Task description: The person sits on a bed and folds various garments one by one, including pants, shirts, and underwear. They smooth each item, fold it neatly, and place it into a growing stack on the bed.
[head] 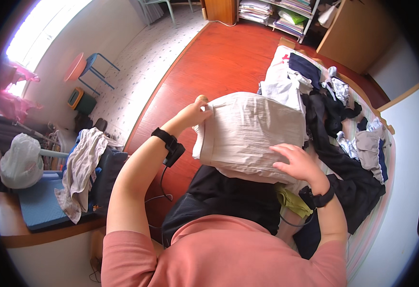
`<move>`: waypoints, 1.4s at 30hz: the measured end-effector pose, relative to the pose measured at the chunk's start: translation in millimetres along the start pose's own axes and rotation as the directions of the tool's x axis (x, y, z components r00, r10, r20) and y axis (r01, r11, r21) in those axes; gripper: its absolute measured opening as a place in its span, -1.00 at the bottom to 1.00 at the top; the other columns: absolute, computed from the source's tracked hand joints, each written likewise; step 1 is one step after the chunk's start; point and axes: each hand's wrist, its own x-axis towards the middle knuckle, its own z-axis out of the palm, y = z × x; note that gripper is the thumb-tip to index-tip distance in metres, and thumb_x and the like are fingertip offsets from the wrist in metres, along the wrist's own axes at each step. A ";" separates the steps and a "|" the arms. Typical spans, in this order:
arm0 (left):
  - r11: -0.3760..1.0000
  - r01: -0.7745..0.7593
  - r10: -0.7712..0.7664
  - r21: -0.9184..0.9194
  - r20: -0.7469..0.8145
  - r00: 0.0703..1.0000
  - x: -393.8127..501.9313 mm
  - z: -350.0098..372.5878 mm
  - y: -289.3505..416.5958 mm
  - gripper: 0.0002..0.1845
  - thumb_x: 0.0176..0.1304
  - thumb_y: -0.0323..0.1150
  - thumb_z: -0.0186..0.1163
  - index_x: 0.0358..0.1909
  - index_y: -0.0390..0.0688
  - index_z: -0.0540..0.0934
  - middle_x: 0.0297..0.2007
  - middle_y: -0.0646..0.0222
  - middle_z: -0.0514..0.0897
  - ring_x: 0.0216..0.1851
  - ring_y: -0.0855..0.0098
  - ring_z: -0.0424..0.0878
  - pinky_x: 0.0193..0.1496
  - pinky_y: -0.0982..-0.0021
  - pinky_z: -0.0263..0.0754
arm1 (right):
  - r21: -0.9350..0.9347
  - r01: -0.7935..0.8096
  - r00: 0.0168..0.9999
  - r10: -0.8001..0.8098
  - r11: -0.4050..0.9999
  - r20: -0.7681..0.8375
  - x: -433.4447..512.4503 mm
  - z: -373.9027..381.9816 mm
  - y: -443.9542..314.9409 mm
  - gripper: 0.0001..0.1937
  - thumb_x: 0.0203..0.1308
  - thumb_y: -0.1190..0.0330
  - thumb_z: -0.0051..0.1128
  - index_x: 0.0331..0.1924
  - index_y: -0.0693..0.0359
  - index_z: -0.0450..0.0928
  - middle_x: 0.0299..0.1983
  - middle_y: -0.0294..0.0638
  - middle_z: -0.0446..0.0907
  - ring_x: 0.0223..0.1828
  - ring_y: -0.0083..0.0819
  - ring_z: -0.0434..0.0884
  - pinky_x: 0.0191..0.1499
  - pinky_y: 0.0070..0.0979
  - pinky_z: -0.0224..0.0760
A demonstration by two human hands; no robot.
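A folded off-white cloth garment (252, 132) lies across my lap, its banded edge towards the left. My left hand (199, 115) pinches the upper corner of that band between thumb and fingers. Over the lower right part of the garment is my right hand (295, 161), palm down with its fingers spread; whether it presses on the cloth is hard to tell. Black clothing (231, 193) covers my legs beneath. Both wrists wear black strapped devices with cables. A yellow-green cloth (293, 201) lies by my right wrist.
On the bed (367, 247) at the right are black garments (324, 129), white clothes (283, 91) and a grey garment (369, 150). At the left, a patterned cloth (87, 161) hangs beside a tied plastic bag (22, 161). A blue stool (96, 68) stands near the window, and shelves (272, 16) hold paper stacks.
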 end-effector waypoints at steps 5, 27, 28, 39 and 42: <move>0.888 0.216 -0.179 -0.405 0.128 0.976 9.4 -5.8 -2.0 -0.49 0.21 0.00 0.12 0.03 -0.18 0.48 -0.18 0.39 0.58 -0.24 0.50 0.52 -0.24 0.46 0.40 | -0.176 0.163 0.981 -0.140 0.971 0.138 38.3 14.8 -40.0 -0.44 0.04 0.06 0.19 0.15 0.06 0.42 0.20 -0.09 0.34 0.16 -0.11 0.38 0.20 -0.29 0.24; 0.519 -0.301 0.203 -0.800 -0.227 0.953 20.9 -84.8 58.4 -0.65 0.17 -0.36 0.15 0.00 -0.24 0.45 -0.19 0.31 0.59 -0.21 0.45 0.58 -0.20 0.42 0.53 | -0.281 0.248 0.903 -0.327 0.927 -0.280 39.9 -36.4 -103.3 -0.49 -0.04 0.51 -0.09 0.13 0.31 0.39 0.07 0.02 0.47 0.05 -0.07 0.48 0.09 -0.30 0.35; 0.569 -0.265 0.165 -0.778 -0.208 0.964 20.2 -87.2 49.9 -0.65 0.18 -0.37 0.14 0.01 -0.24 0.45 -0.19 0.30 0.59 -0.21 0.46 0.58 -0.21 0.42 0.53 | -0.285 0.285 0.908 -0.353 0.915 -0.225 45.5 -31.0 -103.8 -0.49 0.01 0.47 -0.07 0.17 0.27 0.36 0.10 0.02 0.45 0.08 -0.07 0.46 0.11 -0.29 0.33; 0.720 0.332 -0.183 -0.610 0.295 0.938 -39.2 29.5 -76.1 -0.45 0.25 0.03 0.08 0.00 -0.29 0.47 -0.26 0.26 0.60 -0.30 0.50 0.55 -0.29 0.46 0.47 | -0.216 0.245 0.965 -0.218 0.945 0.144 57.7 38.3 -35.3 -0.33 0.19 -0.07 -0.01 0.33 0.03 0.19 0.35 0.03 0.13 0.38 0.01 0.08 0.36 -0.16 -0.06; 0.719 0.212 -0.176 -0.662 0.120 0.977 -36.3 41.1 -87.9 -0.63 0.17 -0.28 0.16 -0.11 -0.40 0.50 -0.32 0.19 0.62 -0.33 0.42 0.57 -0.26 0.39 0.48 | 0.055 0.044 0.998 -0.041 0.998 -0.044 45.3 8.6 9.1 -0.36 0.23 -0.06 -0.04 0.30 0.11 0.22 0.30 0.01 0.23 0.34 -0.06 0.17 0.32 -0.29 0.05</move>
